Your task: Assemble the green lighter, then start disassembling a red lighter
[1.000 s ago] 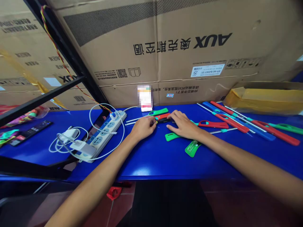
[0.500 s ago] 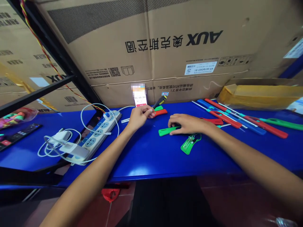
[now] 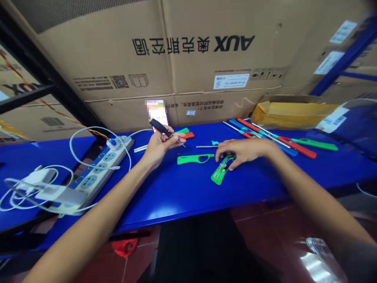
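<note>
My left hand (image 3: pixel 160 145) is closed around a screwdriver (image 3: pixel 160 127) with a black and yellow handle, its thin shaft pointing right and down. My right hand (image 3: pixel 241 153) reaches over an opened green lighter casing (image 3: pixel 218 175), thumb and fingers on either side of its upper part. Wires and a clear inner piece show inside this casing; its far end is hidden under the hand. Left of it lies a separate green casing half (image 3: pixel 191 158) with a trigger loop. A metal lighter tube (image 3: pixel 206 147) lies just behind.
Long lighters (image 3: pixel 297 147) in red, blue and green lie at the right, before a yellow-taped carton (image 3: pixel 282 114). A lit phone (image 3: pixel 157 114) leans on the large cardboard box (image 3: pixel 191 23). A power strip (image 3: pixel 98 169) with white cables is at the left. The blue shelf's front edge (image 3: pixel 176 217) runs nearby.
My right hand has left the green casing half and moved onto the opened casing. The screwdriver has swung so its handle points up left. The view has shifted right.
</note>
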`<state>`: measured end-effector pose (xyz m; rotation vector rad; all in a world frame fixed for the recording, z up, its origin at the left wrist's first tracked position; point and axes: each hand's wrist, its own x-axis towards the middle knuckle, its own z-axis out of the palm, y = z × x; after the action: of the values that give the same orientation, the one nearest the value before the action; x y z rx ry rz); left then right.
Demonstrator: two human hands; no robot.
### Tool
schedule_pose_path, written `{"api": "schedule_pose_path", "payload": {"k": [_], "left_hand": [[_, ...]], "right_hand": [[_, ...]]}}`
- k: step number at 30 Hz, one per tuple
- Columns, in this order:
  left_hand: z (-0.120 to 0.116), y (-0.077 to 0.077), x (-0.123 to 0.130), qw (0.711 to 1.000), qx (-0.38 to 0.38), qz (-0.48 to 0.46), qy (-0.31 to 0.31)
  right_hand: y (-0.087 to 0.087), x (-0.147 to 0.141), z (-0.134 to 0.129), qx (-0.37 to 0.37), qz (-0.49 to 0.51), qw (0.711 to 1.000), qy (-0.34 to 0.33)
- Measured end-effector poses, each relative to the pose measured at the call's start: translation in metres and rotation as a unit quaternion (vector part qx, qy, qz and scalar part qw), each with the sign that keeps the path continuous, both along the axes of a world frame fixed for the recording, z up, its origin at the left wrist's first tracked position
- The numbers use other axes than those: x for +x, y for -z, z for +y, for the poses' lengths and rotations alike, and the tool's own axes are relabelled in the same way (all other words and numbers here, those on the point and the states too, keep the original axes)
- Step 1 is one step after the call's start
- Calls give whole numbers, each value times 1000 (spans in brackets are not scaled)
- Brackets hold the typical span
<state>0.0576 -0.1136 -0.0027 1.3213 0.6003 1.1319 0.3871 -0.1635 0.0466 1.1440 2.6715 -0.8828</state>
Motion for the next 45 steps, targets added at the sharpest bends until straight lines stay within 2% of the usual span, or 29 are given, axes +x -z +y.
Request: {"api": "schedule_pose_path", "payload": {"k": [4, 7, 10, 15, 18, 19, 20, 22, 24, 25, 27, 30, 33, 38, 41, 42, 44, 45], "left_hand": [[-2, -2, 2, 1000, -6, 7, -20], [1, 1, -1, 997, 2, 23, -80], [7, 4, -7, 991, 18, 56, -124], [12, 8, -10, 986, 45, 118, -110], [11, 8, -11, 974, 87, 168, -122], [10, 7, -13, 961, 119, 210, -135], [9, 6, -15, 936, 161, 277, -149], [8, 4, -19, 867, 240, 404, -163], [8, 2, -24, 806, 268, 502, -161], [8, 2, -25, 786, 270, 533, -158], [10, 3, -27, 765, 265, 568, -150], [11, 3, -28, 755, 270, 583, -134], [11, 4, -28, 745, 291, 588, -117], [9, 3, -26, 725, 324, 598, -109], [4, -3, -24, 731, 358, 571, -107], [1, -6, -23, 743, 379, 544, -96], [-6, -11, -19, 770, 398, 498, -7], [-10, -13, -17, 771, 403, 491, 39]], "right_hand": [[15, -26, -1, 79, 26, 996, -11], [17, -54, 9, 130, 17, 990, -44], [18, -77, 15, 186, 21, 981, -47], [39, -94, 8, 243, 64, 968, 4], [53, -95, 2, 236, 122, 963, 34], [55, -94, 1, 227, 136, 963, 43], [55, -93, 1, 216, 144, 964, 51], [50, -89, 4, 192, 150, 968, 58], [39, -81, 8, 165, 159, 972, 53], [32, -75, 11, 157, 167, 972, 46], [17, -60, 16, 131, 157, 978, 42], [2, -34, 24, 108, 101, 988, 37], [0, -17, 27, 56, 46, 997, 30], [9, -20, 21, 21, -20, 999, 43], [10, -23, 18, 25, -14, 999, 45], [9, -23, 18, 27, -8, 999, 46], [8, -23, 19, 34, 0, 998, 48], [7, -23, 20, 38, 3, 998, 48]]}}
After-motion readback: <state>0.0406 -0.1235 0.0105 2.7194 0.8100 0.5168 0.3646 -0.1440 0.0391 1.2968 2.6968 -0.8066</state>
